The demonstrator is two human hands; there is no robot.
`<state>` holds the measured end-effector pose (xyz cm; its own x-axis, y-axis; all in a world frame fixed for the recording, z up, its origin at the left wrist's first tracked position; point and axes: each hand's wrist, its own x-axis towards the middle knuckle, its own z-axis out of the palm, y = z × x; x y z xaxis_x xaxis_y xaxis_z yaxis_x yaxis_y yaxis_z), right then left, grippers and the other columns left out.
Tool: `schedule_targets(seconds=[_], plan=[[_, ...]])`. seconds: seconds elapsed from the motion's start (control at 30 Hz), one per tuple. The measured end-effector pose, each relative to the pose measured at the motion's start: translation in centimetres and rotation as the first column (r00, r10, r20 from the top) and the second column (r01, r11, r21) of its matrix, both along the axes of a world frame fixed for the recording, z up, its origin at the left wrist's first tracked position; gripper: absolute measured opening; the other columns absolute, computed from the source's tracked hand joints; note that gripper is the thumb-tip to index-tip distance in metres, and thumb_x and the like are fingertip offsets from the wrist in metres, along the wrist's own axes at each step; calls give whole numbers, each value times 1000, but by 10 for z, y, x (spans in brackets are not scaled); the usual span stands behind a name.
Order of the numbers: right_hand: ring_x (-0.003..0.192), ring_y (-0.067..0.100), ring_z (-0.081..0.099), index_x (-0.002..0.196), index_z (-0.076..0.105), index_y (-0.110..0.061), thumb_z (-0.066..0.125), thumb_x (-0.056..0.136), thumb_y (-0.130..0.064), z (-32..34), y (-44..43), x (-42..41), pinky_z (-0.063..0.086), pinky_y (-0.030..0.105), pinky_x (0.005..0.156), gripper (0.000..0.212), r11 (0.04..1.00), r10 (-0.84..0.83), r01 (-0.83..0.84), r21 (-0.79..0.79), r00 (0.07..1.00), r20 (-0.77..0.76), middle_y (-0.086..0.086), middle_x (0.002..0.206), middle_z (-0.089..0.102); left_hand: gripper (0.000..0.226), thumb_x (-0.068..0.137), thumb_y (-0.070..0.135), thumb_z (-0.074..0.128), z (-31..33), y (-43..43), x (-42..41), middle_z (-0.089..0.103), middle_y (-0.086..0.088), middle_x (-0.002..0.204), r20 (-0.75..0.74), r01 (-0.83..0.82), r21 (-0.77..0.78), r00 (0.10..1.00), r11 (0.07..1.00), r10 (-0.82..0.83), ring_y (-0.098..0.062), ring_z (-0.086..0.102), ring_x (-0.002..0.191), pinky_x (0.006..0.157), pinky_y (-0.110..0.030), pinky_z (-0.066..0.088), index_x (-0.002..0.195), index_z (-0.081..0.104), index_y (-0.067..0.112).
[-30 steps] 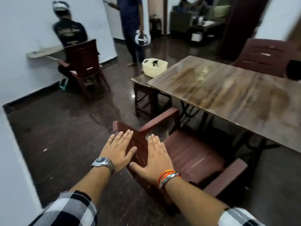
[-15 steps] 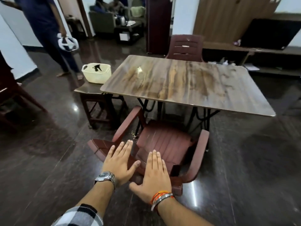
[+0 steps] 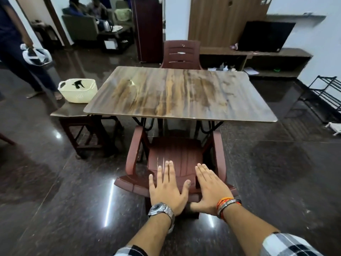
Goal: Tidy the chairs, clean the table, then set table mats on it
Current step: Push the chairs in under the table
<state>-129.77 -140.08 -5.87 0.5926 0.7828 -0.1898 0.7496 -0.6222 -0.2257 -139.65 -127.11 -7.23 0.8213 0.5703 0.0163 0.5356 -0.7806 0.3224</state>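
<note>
A maroon plastic armchair (image 3: 175,154) stands at the near long edge of the wood-grain table (image 3: 184,95), its seat partly under the top. My left hand (image 3: 167,189) lies flat on the top of the chair's backrest, fingers spread. My right hand (image 3: 210,189) rests flat beside it on the same backrest, thumb pointing left. Neither hand holds anything. A second maroon chair (image 3: 181,53) stands at the far side of the table. A small crumpled scrap (image 3: 131,82) lies on the table's left part.
A cream basket (image 3: 78,90) sits on a low side table (image 3: 73,115) left of the table. A standing person (image 3: 16,52) is at far left. A TV unit (image 3: 258,58) and a black rack (image 3: 326,97) are to the right. The dark floor is glossy.
The chair has swung from angled to square with the table and slid further under it. Both hands stayed flat on its backrest, and my view has turned to face the table straight on.
</note>
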Motion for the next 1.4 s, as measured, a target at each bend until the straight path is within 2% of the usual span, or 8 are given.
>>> schedule_targets(seconds=[0.07, 0.17, 0.27, 0.37, 0.67, 0.9, 1.03, 1.4], plan=[[151, 17, -10, 156, -2, -8, 49, 62, -67, 1, -6, 21, -5, 30, 121, 122, 1000, 24, -24, -10, 1000, 11, 8, 165, -7, 81, 87, 70, 10, -1, 0, 13, -15, 11, 159, -2, 92, -19, 996, 996, -92, -11, -12, 147, 119, -42, -7, 150, -16, 26], [152, 19, -8, 156, 0, -7, 48, 60, -66, 1, 0, 35, -4, 31, 122, 123, 994, 112, -112, -7, 993, 19, 9, 165, -5, 81, 88, 68, 13, -7, 26, 12, -11, 11, 160, -10, 169, 39, 986, 985, -169, -7, -13, 145, 118, -35, -9, 152, -10, 25], [152, 19, -6, 156, 1, -7, 54, 63, -61, -5, 9, 33, 0, 34, 124, 120, 986, 165, -165, 36, 986, -1, 10, 165, -3, 87, 84, 72, 11, -9, 50, 8, -10, 9, 160, -58, 126, 97, 991, 987, -121, -8, -11, 146, 116, -34, -10, 153, -8, 22], [152, 17, -8, 156, -2, -9, 53, 63, -64, -10, 10, 42, -5, 29, 121, 121, 986, 160, -160, 53, 987, 1, 8, 165, -5, 88, 83, 74, 12, -9, 53, 16, -10, 11, 159, -71, 130, 91, 990, 987, -124, -8, -11, 146, 116, -36, -11, 153, -7, 23], [152, 18, -10, 156, -4, -8, 55, 60, -72, -7, 26, 66, -7, 31, 121, 129, 988, 106, -108, 107, 994, 27, 8, 165, -6, 87, 85, 75, 14, -3, 70, 44, -12, 13, 159, -90, 122, 116, 990, 986, -112, -9, -12, 146, 119, -40, -8, 152, -11, 27], [152, 20, -6, 156, -3, -6, 52, 58, -84, -8, 32, 68, -1, 35, 123, 137, 994, 85, -88, 67, 996, 42, 10, 165, -4, 86, 86, 73, 19, -6, 74, 47, 0, 10, 161, -81, 95, 139, 993, 986, -85, -12, -5, 148, 118, -40, -8, 154, -3, 25], [152, 19, -8, 156, -4, -8, 45, 55, -86, -7, 31, 68, 0, 36, 124, 137, 995, 81, -83, 56, 996, 36, 8, 165, -5, 85, 87, 72, 20, -5, 73, 47, -2, 10, 161, -87, 91, 137, 993, 986, -80, -12, -6, 148, 118, -40, -11, 153, -5, 26], [152, 17, -10, 156, -5, -11, 45, 60, -85, -11, 36, 73, 0, 36, 124, 132, 994, 104, -105, 40, 994, 30, 5, 165, -7, 84, 86, 73, 16, -5, 76, 47, -1, 10, 161, -78, 74, 150, 995, 986, -63, -11, -6, 148, 118, -41, -11, 153, -6, 27]])
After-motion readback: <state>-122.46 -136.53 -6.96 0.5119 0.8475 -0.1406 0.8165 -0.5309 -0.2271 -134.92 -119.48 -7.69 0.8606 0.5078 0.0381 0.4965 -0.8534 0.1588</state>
